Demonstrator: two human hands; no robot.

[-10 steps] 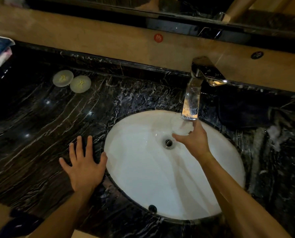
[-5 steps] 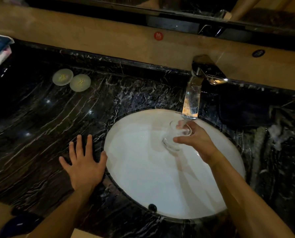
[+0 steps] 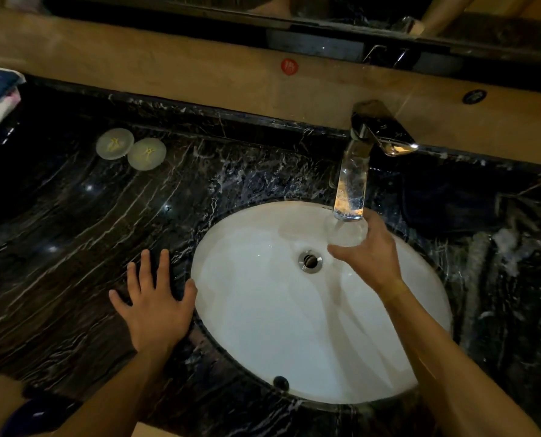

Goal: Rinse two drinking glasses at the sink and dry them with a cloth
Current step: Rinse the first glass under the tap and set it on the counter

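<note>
From the head view, the right hand (image 3: 368, 258) grips a clear drinking glass (image 3: 346, 231) just under the faucet (image 3: 362, 171) spout, over the far side of the white sink (image 3: 262, 326); its outline is faint. The left hand (image 3: 155, 302) lies spread flat on the dark counter (image 3: 73, 247), left of the sink. A dark cloth (image 3: 445, 200) far right is barely discernible.

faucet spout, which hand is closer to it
Right. The right hand holds a drinking glass directly under the faucet spout; the left hand rests flat on the countertop, across the basin.
</note>
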